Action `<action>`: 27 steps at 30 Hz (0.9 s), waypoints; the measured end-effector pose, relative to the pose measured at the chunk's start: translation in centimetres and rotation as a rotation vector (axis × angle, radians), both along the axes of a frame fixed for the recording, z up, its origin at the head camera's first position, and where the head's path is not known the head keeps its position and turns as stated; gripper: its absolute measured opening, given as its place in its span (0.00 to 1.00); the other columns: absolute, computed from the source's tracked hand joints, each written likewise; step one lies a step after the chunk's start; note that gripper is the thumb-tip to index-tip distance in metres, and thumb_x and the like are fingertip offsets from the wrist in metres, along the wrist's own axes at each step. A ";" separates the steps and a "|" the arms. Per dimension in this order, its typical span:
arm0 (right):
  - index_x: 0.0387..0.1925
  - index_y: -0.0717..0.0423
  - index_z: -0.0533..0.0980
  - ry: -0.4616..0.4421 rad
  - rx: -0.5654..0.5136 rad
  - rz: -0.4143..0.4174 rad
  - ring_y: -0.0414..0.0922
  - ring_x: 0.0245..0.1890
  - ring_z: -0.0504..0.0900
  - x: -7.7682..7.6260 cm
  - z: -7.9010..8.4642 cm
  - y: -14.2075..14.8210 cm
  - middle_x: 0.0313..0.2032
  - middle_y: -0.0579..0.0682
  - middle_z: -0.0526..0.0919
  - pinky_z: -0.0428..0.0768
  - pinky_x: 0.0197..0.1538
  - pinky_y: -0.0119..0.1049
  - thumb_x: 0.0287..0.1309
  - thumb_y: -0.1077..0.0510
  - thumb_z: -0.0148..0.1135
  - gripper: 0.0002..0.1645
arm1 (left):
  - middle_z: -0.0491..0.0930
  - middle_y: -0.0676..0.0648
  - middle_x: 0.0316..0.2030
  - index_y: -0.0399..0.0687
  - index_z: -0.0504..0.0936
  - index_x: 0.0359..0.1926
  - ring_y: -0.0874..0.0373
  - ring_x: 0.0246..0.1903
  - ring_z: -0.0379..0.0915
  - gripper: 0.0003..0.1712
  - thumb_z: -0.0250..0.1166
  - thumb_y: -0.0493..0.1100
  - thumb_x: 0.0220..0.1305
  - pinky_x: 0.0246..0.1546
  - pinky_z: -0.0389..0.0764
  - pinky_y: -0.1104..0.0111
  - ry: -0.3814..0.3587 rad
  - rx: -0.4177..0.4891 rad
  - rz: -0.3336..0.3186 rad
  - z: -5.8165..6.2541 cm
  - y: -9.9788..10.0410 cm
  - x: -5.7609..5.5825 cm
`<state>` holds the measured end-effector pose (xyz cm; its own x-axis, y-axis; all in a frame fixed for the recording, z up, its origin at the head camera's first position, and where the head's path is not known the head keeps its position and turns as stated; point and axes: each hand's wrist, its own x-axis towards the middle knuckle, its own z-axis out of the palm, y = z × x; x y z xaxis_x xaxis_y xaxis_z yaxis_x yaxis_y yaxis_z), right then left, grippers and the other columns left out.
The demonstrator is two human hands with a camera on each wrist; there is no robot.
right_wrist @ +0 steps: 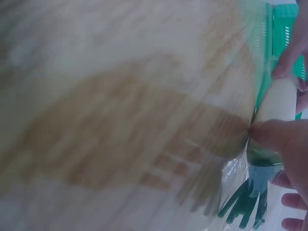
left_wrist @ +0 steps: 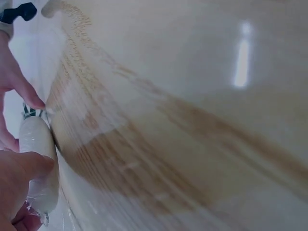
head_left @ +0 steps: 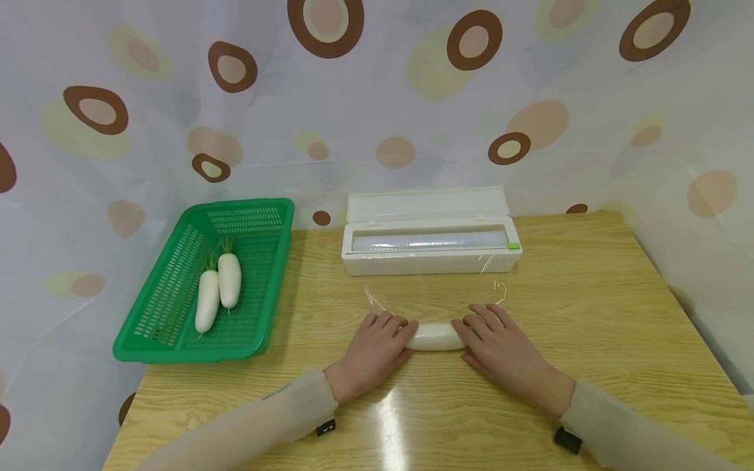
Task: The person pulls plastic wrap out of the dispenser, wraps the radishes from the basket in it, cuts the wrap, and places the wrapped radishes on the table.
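A white radish [head_left: 436, 337] wrapped in clear film lies crosswise on the wooden table. My left hand [head_left: 374, 353] grips its left end, thumb on the near side. At the other end my right hand [head_left: 506, 350] holds it the same way. Clear plastic film [head_left: 374, 299] spreads beyond the hands, its crinkled edges catching light. Seen from the left wrist, the film clings round the radish [left_wrist: 41, 139] and bunches at its tip. Cut green leaf stalks [right_wrist: 248, 202] stick out at the right-hand end in the right wrist view.
Behind the radish stands a white film dispenser box [head_left: 432, 263], lid raised, a roll of film [head_left: 430, 241] inside. On the left, a green plastic basket [head_left: 277, 288] holds two white radishes [head_left: 207, 301] with short green stalks. A patterned curtain [head_left: 377, 98] hangs behind the table.
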<state>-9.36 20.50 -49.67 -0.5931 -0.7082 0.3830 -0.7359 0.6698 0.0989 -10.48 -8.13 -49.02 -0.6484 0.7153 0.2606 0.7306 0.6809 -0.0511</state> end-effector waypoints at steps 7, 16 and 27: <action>0.52 0.64 0.77 0.042 0.009 -0.031 0.61 0.55 0.79 0.0 0.0 -0.7 0.45 0.58 0.81 0.75 0.62 0.57 0.48 0.53 0.82 0.34 | 0.82 0.52 0.52 0.52 0.80 0.63 0.56 0.50 0.77 0.26 0.72 0.53 0.68 0.47 0.72 0.65 0.012 0.011 -0.022 0.0 -0.3 0.4; 0.50 0.63 0.76 0.039 0.020 -0.044 0.61 0.54 0.79 -0.1 -0.1 -0.9 0.45 0.58 0.81 0.75 0.61 0.58 0.48 0.50 0.83 0.34 | 0.83 0.49 0.54 0.47 0.79 0.65 0.53 0.53 0.77 0.27 0.68 0.52 0.72 0.52 0.75 0.60 -0.188 0.201 -0.029 -0.5 -1.1 0.0; 0.49 0.64 0.76 0.044 0.005 -0.003 0.60 0.52 0.79 -0.4 0.0 -0.8 0.44 0.58 0.81 0.76 0.59 0.57 0.48 0.53 0.82 0.32 | 0.85 0.44 0.45 0.40 0.82 0.55 0.48 0.47 0.81 0.14 0.58 0.32 0.73 0.52 0.81 0.55 -0.276 0.462 0.116 -1.0 -3.9 -0.9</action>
